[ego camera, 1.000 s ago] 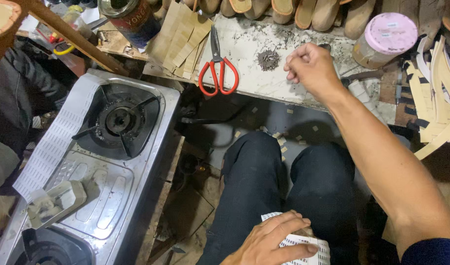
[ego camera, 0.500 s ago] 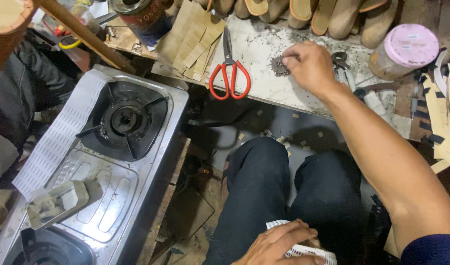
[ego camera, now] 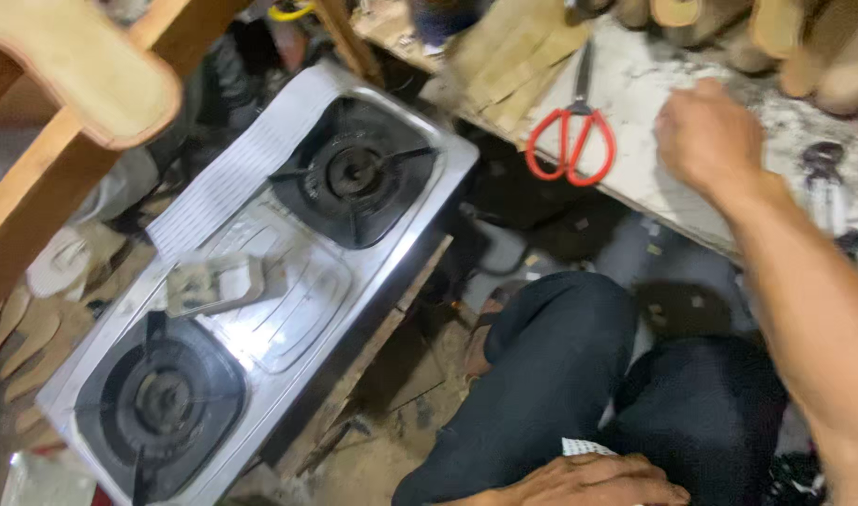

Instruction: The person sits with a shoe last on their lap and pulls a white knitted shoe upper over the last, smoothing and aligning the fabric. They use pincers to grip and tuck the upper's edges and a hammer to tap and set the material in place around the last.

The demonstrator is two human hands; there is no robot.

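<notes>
Swung leftward since the earlier frames, the view now shows both burners of the steel gas stove (ego camera: 288, 253), and the right hand (ego camera: 708, 136) has drawn back from the dark pile toward the red-handled scissors (ego camera: 572, 141). Those scissors lie on the stained white worktop (ego camera: 654, 178), just left of the hand and apart from it. Tan cut-out pieces (ego camera: 518, 56) lie beyond the scissors. Right hand: fingers loosely curled, blurred; contents cannot be told. Left hand (ego camera: 588, 483): flat, fingers together, pressing a white patterned piece (ego camera: 584, 447) on the dark-trousered lap.
</notes>
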